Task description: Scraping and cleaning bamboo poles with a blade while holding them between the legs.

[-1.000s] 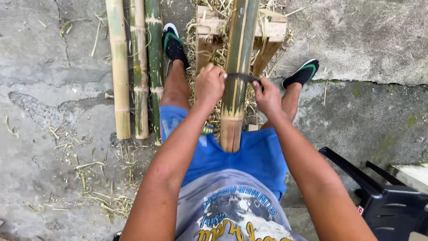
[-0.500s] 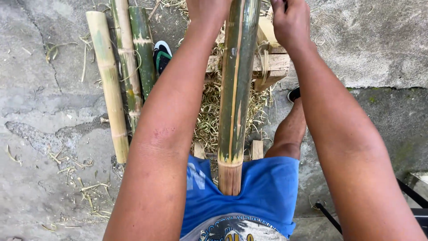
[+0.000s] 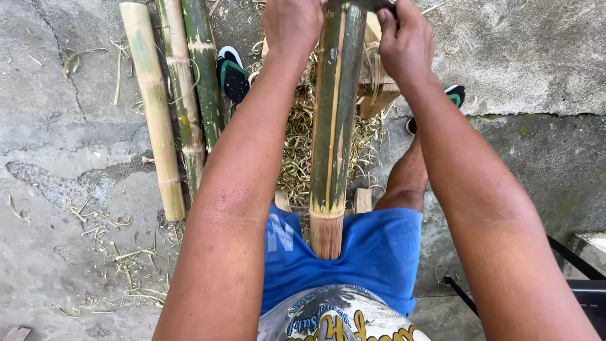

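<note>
- Hands: left hand (image 3: 291,24) & right hand (image 3: 404,39) clamped on blade handles (image 3: 369,5) across bamboo pole (image 3: 334,120).
- No pkgs/labels nearby; spare bamboo poles (image 3: 170,107) left of left hand.
- Vs earlier: arms stretched further fwd.

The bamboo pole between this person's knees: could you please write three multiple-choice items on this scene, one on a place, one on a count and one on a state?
1. Where do the spare bamboo poles lie?
A. On the concrete to the person's left
B. Across the lap
C. On the black chair

2. How many spare poles lie there?
A. One
B. Three
C. Six

3. How is the worked pole's skin?
A. Wholly green
B. Painted white
C. Partly shaved, pale strips showing

Answers: 1 A, they lie side by side left of the left arm. 2 B, three stalks are seen. 3 C, a pale strip runs down it between left hand and right hand.
</note>
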